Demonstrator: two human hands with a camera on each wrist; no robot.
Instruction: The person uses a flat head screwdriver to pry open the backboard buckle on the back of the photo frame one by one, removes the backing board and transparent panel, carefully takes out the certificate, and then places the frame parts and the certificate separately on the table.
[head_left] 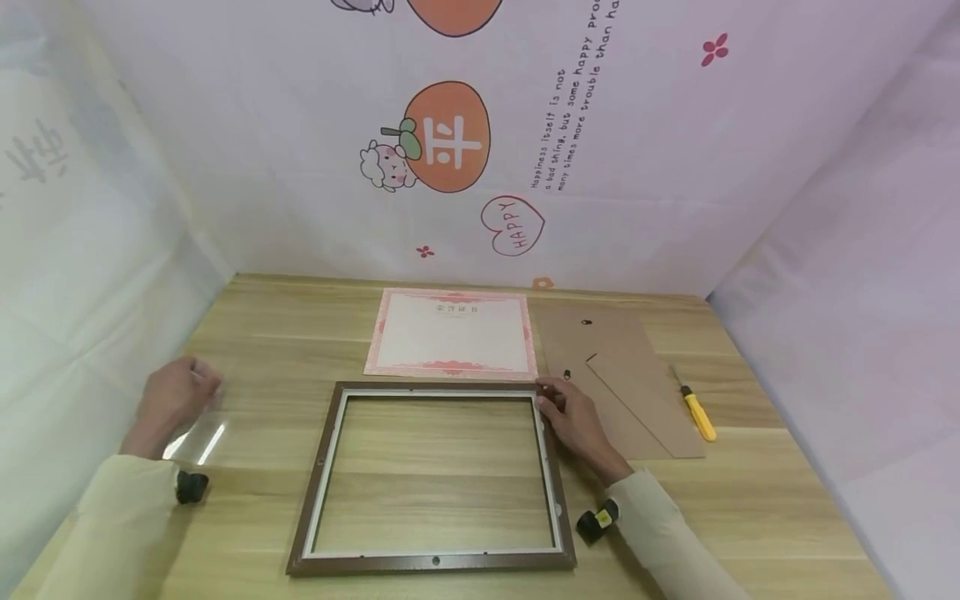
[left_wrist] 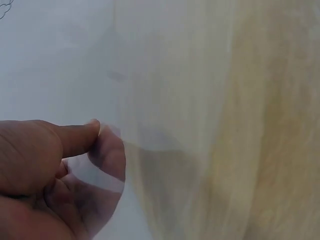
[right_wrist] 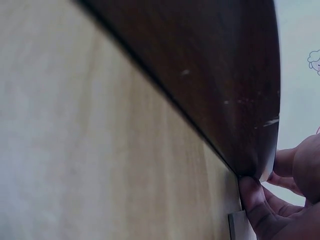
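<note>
A clear, see-through sheet (left_wrist: 170, 100) is pinched at its edge between the thumb and fingers of my left hand (head_left: 176, 396), at the left of the table. In the head view only bright glints on the sheet (head_left: 212, 443) show. A brown picture frame (head_left: 431, 563) with a pale inner lip lies on the table in front of me. My right hand (head_left: 576, 419) holds the frame's far right corner. Close up in the right wrist view, fingers of that right hand (right_wrist: 280, 200) sit on both sides of the dark corner.
A pink-bordered certificate (head_left: 453, 337) lies just beyond the frame. To its right is a brown backing board (head_left: 622, 392) with a slanted cut line and small black fittings. A yellow-handled screwdriver (head_left: 699, 417) lies at the far right. Printed white cloth (head_left: 300, 150) surrounds the table.
</note>
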